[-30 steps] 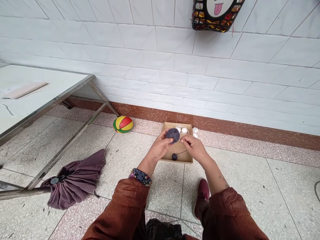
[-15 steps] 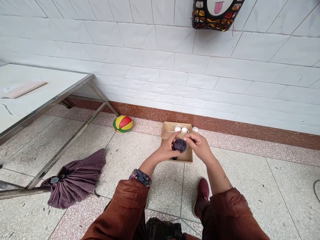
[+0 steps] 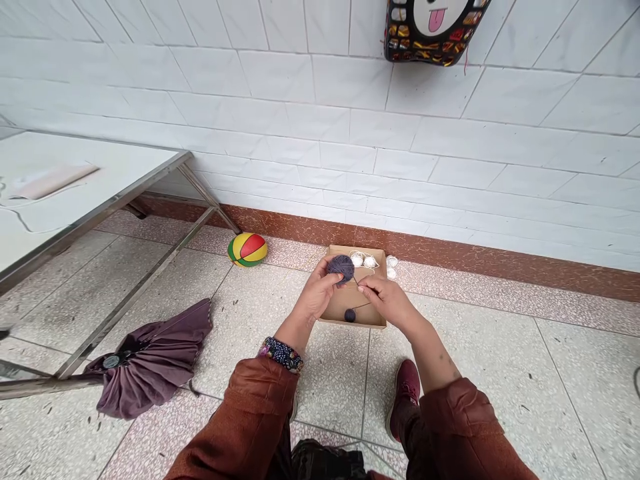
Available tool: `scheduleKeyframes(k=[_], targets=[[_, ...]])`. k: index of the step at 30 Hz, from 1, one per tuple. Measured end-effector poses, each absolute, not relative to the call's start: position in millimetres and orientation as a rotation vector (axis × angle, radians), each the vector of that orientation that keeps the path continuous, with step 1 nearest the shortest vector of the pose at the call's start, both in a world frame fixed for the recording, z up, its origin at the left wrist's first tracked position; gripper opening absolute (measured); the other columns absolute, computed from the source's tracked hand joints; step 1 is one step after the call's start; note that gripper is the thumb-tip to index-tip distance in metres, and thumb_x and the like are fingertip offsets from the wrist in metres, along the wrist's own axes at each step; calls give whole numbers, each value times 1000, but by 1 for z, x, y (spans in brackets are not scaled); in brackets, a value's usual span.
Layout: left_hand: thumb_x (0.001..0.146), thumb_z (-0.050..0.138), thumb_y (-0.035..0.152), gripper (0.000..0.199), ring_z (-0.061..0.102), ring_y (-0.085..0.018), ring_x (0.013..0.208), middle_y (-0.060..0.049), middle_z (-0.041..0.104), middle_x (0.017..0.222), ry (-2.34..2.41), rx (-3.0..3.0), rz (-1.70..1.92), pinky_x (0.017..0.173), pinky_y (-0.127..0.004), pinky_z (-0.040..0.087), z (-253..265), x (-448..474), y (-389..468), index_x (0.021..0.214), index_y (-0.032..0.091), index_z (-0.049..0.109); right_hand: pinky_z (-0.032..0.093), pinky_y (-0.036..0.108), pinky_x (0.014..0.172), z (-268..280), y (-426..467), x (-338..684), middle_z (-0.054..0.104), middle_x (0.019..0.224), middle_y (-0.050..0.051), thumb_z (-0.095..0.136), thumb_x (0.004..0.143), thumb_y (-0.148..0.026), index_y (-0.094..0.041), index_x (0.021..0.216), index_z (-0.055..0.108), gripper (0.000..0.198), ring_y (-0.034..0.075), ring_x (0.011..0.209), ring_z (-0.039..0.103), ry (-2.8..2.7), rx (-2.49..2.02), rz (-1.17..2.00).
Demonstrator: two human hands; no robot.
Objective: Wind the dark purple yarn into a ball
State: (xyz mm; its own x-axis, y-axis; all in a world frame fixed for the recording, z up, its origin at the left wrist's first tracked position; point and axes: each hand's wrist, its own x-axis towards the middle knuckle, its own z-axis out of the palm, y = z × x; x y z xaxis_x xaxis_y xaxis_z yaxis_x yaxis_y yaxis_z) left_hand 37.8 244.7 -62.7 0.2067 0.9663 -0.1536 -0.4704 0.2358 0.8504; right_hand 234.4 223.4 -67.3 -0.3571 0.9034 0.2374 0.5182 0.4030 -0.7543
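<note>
My left hand (image 3: 320,285) is closed around a dark grey-purple ball of yarn (image 3: 341,267), thumb across its front. A strand runs from that ball to my right hand (image 3: 383,298), whose fingertips pinch the yarn. Both hands are above a shallow cardboard box (image 3: 379,323) on the floor. Inside the box lies a smaller dark yarn ball (image 3: 350,315), with a thread leading from it toward my right hand. Small white yarn balls (image 3: 369,261) with loose white thread sit at the box's far side. More white balls (image 3: 391,262) lie just outside its right edge.
A red, yellow and green ball (image 3: 248,249) rests near the wall. At left stands a metal-framed table (image 3: 125,150), with a folded purple umbrella (image 3: 155,360) on the floor beside it. A black basket (image 3: 435,40) is up against the tiled wall.
My left hand has shifted left and up with the large yarn ball. My right hand has moved slightly down, with the strand now stretched between them. The small dark ball is more visible.
</note>
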Motion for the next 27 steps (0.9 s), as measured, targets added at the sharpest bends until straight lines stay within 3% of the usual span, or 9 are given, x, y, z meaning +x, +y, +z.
scheduleKeyframes(k=[5,11,14,18,22,27], targets=[[70,74,25,50,62,-18,93,-5,66,110,1045,881,1200,72,-26,47,-70,38,249,118,21,60,49,30,75,-49,214,231,69,85,2,54,101,-30,-21,92,68,19,17,78,64,-2136,-1059,860],[64,71,17,53,58,-26,113,-8,62,119,1134,1444,1089,100,-42,44,-77,38,248,117,21,64,50,31,74,-29,211,235,68,82,2,58,100,-32,-23,92,70,18,18,77,63,-1974,-975,815],[64,72,15,68,58,-28,113,-9,62,123,953,1544,868,100,-44,43,-74,40,241,130,24,60,51,33,78,-34,216,242,68,84,3,60,99,-33,-24,90,71,17,20,82,63,-1871,-1034,724],[66,72,13,93,60,-25,110,-8,61,131,592,1321,671,92,-37,47,-65,43,231,152,31,41,50,34,79,-52,225,248,69,86,4,61,97,-33,-24,88,70,16,21,84,64,-1734,-1202,673],[67,74,15,78,58,-25,118,-8,61,135,461,1029,834,91,-33,48,-61,42,230,142,27,56,50,34,79,-68,230,247,69,85,4,54,98,-31,-22,85,68,21,22,83,64,-1735,-1303,693],[69,74,18,53,67,-21,96,-6,69,112,602,682,1057,81,-31,50,-66,38,241,120,21,64,50,34,80,-72,227,241,68,84,4,52,99,-30,-22,88,68,20,21,84,64,-1893,-1260,726]])
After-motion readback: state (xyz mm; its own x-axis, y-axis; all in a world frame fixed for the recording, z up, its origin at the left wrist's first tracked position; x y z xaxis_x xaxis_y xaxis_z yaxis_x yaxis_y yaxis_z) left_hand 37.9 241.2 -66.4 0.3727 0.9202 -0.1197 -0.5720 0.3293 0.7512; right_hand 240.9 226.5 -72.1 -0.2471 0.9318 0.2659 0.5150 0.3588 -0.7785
